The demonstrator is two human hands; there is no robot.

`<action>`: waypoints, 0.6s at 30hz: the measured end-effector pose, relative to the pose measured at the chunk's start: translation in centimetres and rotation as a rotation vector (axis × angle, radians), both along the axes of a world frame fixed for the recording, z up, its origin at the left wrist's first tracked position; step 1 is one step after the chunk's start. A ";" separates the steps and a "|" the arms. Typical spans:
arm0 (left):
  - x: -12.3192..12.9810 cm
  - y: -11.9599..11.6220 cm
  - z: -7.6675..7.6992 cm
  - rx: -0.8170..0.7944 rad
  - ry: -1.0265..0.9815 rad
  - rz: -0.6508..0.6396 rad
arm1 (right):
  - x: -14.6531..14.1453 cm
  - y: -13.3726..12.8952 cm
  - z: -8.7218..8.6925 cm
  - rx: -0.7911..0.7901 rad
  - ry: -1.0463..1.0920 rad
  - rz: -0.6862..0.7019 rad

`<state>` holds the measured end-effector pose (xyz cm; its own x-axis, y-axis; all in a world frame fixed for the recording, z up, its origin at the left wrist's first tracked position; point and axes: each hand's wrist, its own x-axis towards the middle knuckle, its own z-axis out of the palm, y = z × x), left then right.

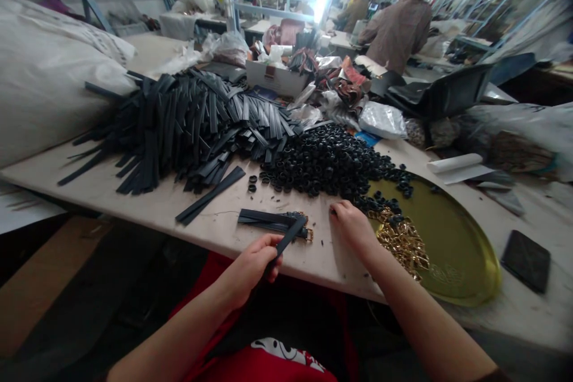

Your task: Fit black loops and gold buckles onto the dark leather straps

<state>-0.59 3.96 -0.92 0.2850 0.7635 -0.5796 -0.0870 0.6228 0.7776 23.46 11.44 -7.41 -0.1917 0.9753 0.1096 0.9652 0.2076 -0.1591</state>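
Observation:
My left hand [257,256] is closed around a black strap [289,239], which slants up to the right over the table edge. Under its far end lie a few black straps with gold buckles [268,219]. My right hand [351,224] pinches close to the tabletop, beside the pile of small black loops [326,158]; a small black loop appears at its fingertips, partly hidden. Gold buckles [405,245] and some loops lie on a gold oval tray [465,250] right of that hand. Two loose black straps [210,196] cross on the table to the left.
A big heap of black straps [188,122] covers the back left, beside a large white sack [49,77]. Behind stand a cardboard box [275,79] and plastic bags [382,119]. A dark phone-like slab [526,261] lies far right. A person [396,30] is farther back.

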 end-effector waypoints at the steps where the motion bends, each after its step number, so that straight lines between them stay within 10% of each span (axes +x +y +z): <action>1: 0.1 0.2 -0.1 0.055 0.021 -0.026 | 0.1 -0.1 0.1 -0.021 -0.014 -0.020; 4: 0.4 0.8 -0.6 0.193 0.080 -0.107 | 0.0 -0.7 0.7 -0.048 0.133 -0.091; 11: 1.7 1.6 -0.9 0.477 0.232 -0.139 | -4.2 -3.9 3.0 -0.563 1.644 -0.250; 18: 0.9 0.5 -0.2 0.615 0.533 -0.284 | -6.2 -5.8 2.9 -0.526 1.717 -0.169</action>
<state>0.29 4.45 -1.10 0.3204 0.9266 -0.1970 0.4809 0.0200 0.8765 17.25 5.65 -4.52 -0.1150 0.9646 -0.2374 -0.3261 -0.2624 -0.9082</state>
